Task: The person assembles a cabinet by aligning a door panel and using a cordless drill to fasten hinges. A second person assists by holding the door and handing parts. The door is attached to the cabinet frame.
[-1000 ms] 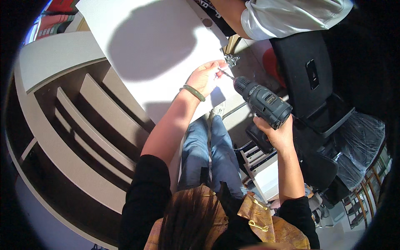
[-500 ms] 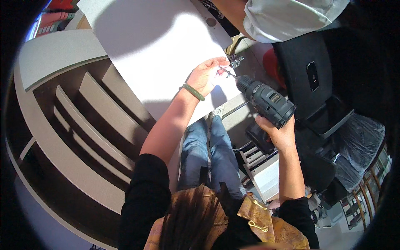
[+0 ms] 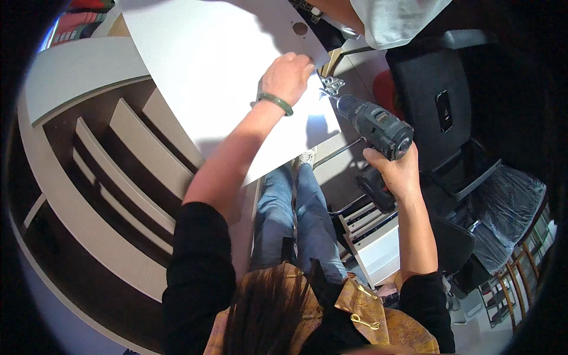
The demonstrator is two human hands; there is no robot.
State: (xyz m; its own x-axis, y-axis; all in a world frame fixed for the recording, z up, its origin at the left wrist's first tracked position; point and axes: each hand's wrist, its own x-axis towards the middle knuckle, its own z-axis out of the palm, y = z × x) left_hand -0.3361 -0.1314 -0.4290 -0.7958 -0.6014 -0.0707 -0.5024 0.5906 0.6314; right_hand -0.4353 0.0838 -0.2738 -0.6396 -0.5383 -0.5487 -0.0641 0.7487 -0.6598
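Power drill (image 3: 378,125) at right edge of white panel (image 3: 201,65)
The right hand (image 3: 397,168) grips it near a metal hinge (image 3: 333,85); the left hand's (image 3: 287,78) fingers curl over the panel, any hold hidden; shelving (image 3: 94,225) stands left, a black chair (image 3: 414,74) right.

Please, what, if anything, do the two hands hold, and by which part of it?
The right hand holds the cordless drill by its handle. The left hand is over the white panel; whether it grips anything cannot be told.
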